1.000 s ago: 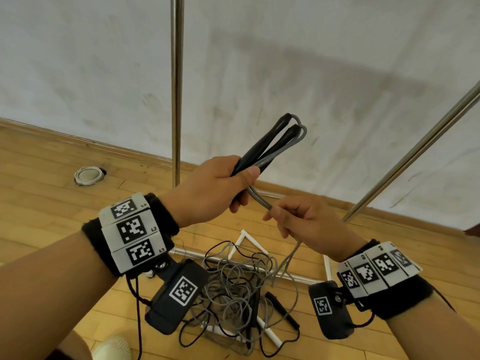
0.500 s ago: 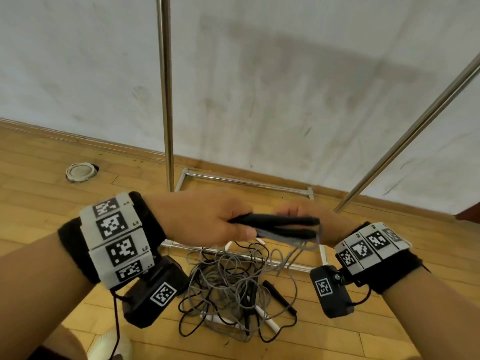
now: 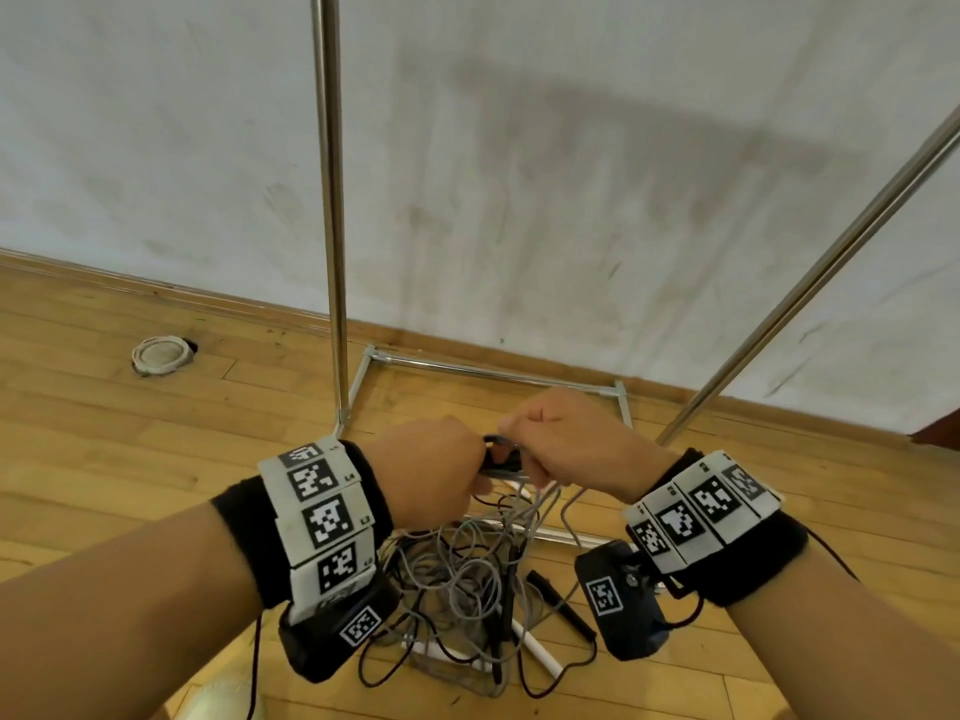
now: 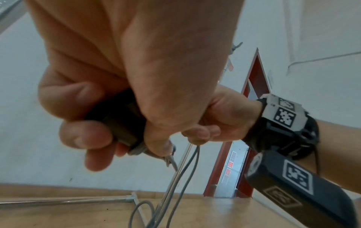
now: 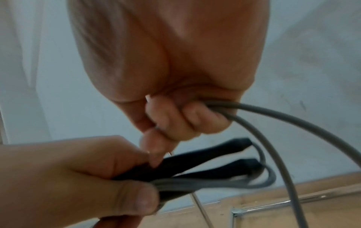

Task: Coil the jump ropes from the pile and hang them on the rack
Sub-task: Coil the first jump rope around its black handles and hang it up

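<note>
**Winding the grey rope round the handles, first wrap in progress**

Holding both black handles point(image 5: 197, 160) bunched in my left hand point(image 3: 431, 472), fingers curled tight round them, tips poking out past the thumb. My right hand point(image 3: 566, 444) sits just beside that grip, fist closed on two strands of the grey cord point(image 5: 273, 123), which run down from it into the pile point(image 3: 467, 579) on the floor directly below.

My guess for doing this well: keep the left grip firm so the handles don't scissor apart, and let the cord slide through my right fist with light tension so each loop lies next to the last one. Pull slowly, because the pile looks tangled and could drag other ropes up.

Containers: none really. The rack point(image 3: 332, 200) is only bare poles beyond my hands, nothing hanging on the parts I can see.
</note>
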Tool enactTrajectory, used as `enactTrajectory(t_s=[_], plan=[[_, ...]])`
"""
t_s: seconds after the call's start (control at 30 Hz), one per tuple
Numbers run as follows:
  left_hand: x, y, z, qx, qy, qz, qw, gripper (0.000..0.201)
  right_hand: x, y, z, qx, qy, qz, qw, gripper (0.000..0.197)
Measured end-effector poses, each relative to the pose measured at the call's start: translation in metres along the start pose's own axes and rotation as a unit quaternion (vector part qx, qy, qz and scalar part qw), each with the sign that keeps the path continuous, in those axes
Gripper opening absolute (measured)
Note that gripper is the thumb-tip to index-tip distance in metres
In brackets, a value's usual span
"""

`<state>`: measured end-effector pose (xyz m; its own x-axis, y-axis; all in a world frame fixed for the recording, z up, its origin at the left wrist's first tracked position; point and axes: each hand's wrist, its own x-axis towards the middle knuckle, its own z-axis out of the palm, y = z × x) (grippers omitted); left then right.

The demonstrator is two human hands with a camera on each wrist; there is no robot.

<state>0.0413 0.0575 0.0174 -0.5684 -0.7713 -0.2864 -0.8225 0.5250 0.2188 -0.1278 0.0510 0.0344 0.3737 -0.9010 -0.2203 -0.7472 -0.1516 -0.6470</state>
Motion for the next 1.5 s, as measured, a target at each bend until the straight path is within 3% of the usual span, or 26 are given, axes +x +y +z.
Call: enactTrajectory(t_s=[0.17, 0.33, 0.5, 0.67, 0.77, 0.93, 1.03, 1.13, 1.27, 1.5], plan=[[0.002, -0.011, -0.012, -0.054, 0.074, -0.012, 0.996, 0.031, -0.005, -0.011, 0.002, 0.184, 0.006, 0.041, 0.982, 0.019], [-0.002, -0.017, -0.021, -0.112, 0.122, 0.018, 0.986, 0.034, -0.009, -0.018, 0.008, 0.225, 0.082, -0.012, 0.971, 0.014], [-0.008, -0.025, -0.029, -0.166, 0.142, 0.019, 0.976, 0.021, -0.012, -0.017, 0.006, 0.347, 0.016, -0.006, 0.938, 0.014], [-0.011, -0.025, -0.031, -0.185, 0.111, 0.022, 0.976, 0.012, -0.017, -0.01, 0.003, 0.283, 0.024, -0.008, 0.959, 0.006], [-0.011, -0.023, -0.031, -0.194, 0.118, 0.029, 0.973, 0.014, -0.019, -0.005, 0.001, 0.214, 0.003, -0.012, 0.977, 0.02], [-0.01, -0.021, -0.036, -0.237, 0.131, 0.058, 0.961, 0.018, -0.023, 0.002, 0.002, 0.262, -0.043, -0.035, 0.963, 0.026], [-0.011, -0.02, -0.04, -0.257, 0.134, 0.07, 0.954, 0.018, -0.024, 0.008, 0.0, 0.288, -0.037, -0.05, 0.956, 0.025], [-0.014, -0.018, -0.044, -0.277, 0.118, 0.086, 0.95, 0.02, -0.025, 0.013, -0.004, 0.235, -0.03, -0.062, 0.97, 0.019], [-0.018, -0.019, -0.047, -0.281, 0.099, 0.09, 0.95, 0.019, -0.022, 0.018, -0.002, 0.119, -0.006, -0.084, 0.989, 0.027], [-0.023, -0.017, -0.051, -0.316, 0.085, 0.121, 0.937, 0.019, -0.018, 0.025, 0.001, 0.174, -0.044, -0.115, 0.977, 0.043]])
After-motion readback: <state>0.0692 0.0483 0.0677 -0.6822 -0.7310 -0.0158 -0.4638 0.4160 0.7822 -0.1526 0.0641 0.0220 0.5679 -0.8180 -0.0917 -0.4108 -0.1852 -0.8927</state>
